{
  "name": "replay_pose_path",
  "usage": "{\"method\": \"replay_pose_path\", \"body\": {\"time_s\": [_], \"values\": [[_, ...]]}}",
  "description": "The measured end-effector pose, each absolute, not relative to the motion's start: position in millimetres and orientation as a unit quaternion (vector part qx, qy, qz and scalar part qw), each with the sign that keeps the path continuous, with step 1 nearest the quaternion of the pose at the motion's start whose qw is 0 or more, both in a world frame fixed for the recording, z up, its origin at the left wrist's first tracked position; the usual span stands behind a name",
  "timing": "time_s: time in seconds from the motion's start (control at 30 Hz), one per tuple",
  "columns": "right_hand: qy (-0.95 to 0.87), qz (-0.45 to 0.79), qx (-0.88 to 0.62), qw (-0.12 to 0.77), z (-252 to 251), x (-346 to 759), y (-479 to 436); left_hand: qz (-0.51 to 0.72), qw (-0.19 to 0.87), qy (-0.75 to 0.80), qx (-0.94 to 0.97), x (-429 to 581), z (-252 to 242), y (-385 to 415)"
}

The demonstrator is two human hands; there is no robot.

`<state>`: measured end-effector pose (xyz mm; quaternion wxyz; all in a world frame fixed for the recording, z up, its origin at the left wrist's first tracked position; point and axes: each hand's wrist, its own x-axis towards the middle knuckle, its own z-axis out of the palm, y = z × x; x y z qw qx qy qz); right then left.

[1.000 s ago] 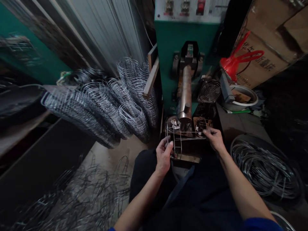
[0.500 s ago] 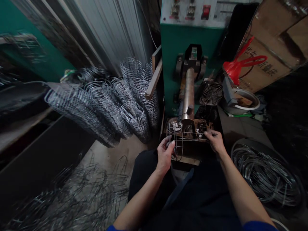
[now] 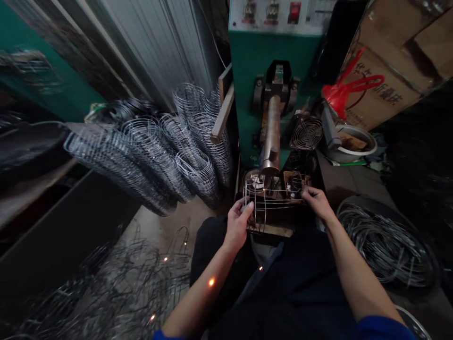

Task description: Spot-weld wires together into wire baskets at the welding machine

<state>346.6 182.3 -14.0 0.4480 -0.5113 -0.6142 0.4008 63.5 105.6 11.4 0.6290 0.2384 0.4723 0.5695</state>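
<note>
My left hand (image 3: 238,221) is closed on a small wire frame (image 3: 264,212), thumb on top, just below the tip of the welding machine's metal arm (image 3: 272,137). Several thin straight wires run from the frame to the right. My right hand (image 3: 317,202) pinches the far end of a thin wire (image 3: 283,191) between thumb and fingers. A bright glow shows where that wire meets the frame under the arm. Orange sparks (image 3: 211,282) fly over my left forearm, my lap and the floor.
Stacks of wire rings (image 3: 196,165) stand left of the green machine (image 3: 244,75). Loose wire frames (image 3: 141,278) cover the floor at lower left. A coil of wire (image 3: 385,245) lies at right, below a bowl (image 3: 371,144) and a red plastic bag (image 3: 334,97). A wooden bar (image 3: 222,115) juts out beside the machine.
Sparks and a glowing spot have appeared at the wire frame. The frame is now up against the arm's tip, still in my left hand. The view has shifted slightly.
</note>
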Motion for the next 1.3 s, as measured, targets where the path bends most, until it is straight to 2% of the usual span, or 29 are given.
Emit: {"method": "replay_pose_path", "body": {"time_s": [0.17,0.27,0.4,0.57,0.63,0.73,0.97,1.3], "values": [[-0.619,0.532,-0.516,0.26,-8,366,136,0.499,0.719,0.391,0.285,15,42,73],[-0.551,0.613,-0.527,0.207,-18,357,114,0.505,0.722,0.341,0.328,-8,43,63],[-0.5,0.673,-0.522,0.157,-50,337,99,0.5,0.713,0.408,0.273,-12,0,44],[-0.474,0.652,-0.584,0.092,-75,335,97,0.432,0.697,0.5,0.28,2,-56,2],[-0.529,0.618,-0.57,0.118,-67,340,102,0.448,0.677,0.498,0.305,7,-58,-1],[-0.604,0.562,-0.518,0.226,-43,348,115,0.501,0.651,0.483,0.302,18,-43,17],[-0.587,0.486,-0.496,0.416,-12,345,148,0.573,0.612,0.449,0.308,54,-16,62],[-0.573,0.469,-0.511,0.437,-16,334,185,0.584,0.594,0.45,0.323,67,-19,86]]}}
